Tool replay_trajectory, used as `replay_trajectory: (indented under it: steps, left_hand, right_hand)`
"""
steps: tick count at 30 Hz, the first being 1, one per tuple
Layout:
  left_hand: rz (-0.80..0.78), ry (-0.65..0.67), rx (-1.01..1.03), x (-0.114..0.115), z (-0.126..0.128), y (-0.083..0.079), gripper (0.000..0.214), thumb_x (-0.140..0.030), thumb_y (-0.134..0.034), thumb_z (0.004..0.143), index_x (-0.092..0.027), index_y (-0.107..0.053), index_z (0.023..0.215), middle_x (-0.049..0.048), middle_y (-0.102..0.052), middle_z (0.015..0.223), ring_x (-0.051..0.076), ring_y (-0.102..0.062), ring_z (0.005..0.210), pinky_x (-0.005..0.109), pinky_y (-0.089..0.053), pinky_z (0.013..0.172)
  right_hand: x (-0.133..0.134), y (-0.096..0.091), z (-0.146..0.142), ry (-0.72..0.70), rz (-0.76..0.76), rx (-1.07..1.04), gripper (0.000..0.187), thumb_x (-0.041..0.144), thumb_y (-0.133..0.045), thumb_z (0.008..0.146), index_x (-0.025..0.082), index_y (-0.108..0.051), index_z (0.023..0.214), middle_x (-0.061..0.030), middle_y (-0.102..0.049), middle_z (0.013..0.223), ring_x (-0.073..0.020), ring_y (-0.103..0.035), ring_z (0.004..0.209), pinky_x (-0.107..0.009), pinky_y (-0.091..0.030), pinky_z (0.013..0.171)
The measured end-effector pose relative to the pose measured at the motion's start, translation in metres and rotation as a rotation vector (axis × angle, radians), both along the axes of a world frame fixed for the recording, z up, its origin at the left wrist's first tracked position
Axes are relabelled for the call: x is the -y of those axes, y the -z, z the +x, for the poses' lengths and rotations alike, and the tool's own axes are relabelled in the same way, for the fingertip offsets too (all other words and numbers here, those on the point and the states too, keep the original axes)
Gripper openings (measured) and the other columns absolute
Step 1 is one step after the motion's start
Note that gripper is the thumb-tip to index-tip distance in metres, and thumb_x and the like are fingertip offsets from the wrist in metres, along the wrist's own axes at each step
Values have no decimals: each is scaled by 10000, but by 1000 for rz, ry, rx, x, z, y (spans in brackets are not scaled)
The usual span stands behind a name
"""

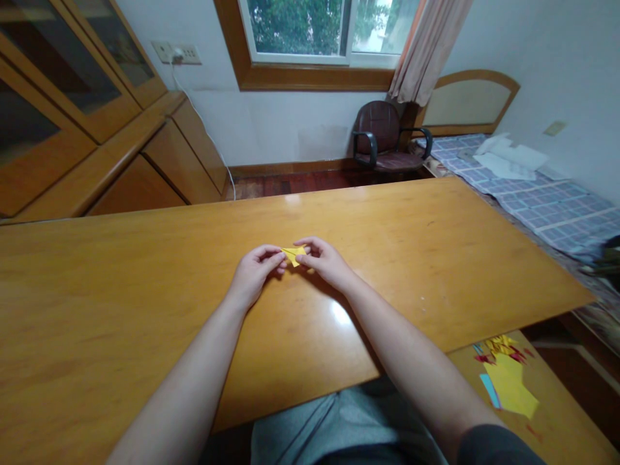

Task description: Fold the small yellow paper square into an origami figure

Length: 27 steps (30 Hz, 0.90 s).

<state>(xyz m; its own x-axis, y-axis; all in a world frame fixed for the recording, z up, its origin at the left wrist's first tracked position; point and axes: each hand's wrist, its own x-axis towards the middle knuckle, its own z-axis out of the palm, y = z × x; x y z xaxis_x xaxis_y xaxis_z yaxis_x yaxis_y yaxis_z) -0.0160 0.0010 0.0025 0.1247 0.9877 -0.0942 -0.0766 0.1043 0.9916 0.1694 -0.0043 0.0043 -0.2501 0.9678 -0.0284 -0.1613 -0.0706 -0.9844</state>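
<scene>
A small folded piece of yellow paper (pixel 293 254) lies at the middle of the wooden table (pixel 145 290). My left hand (pixel 254 274) pinches its left edge with curled fingers. My right hand (pixel 323 259) pinches its right edge, fingers pressed together on the paper. Both forearms reach in from the near edge of the table. The paper is folded to a small pointed shape, partly hidden by my fingertips.
A low stool or board (pixel 557 420) at the lower right carries a yellow paper sheet (pixel 511 384) and coloured scraps. Wooden cabinets (pixel 97 129) stand at the left, a dark armchair (pixel 387 139) under the window, and a bed (pixel 547 200) at the right.
</scene>
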Motion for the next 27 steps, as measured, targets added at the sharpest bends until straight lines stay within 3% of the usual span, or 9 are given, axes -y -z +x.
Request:
replay_trajectory:
  steps: [27]
  left_hand:
    - [-46, 20, -44, 1, 0, -4, 321, -361, -798, 652, -134, -655, 827, 24, -679, 645, 129, -626, 523, 240, -518, 518]
  right_hand:
    - [-1, 1, 2, -49, 6, 36, 341, 257, -678, 732, 172, -584, 1049, 41, -545, 743, -91, -547, 614, -214, -389, 551]
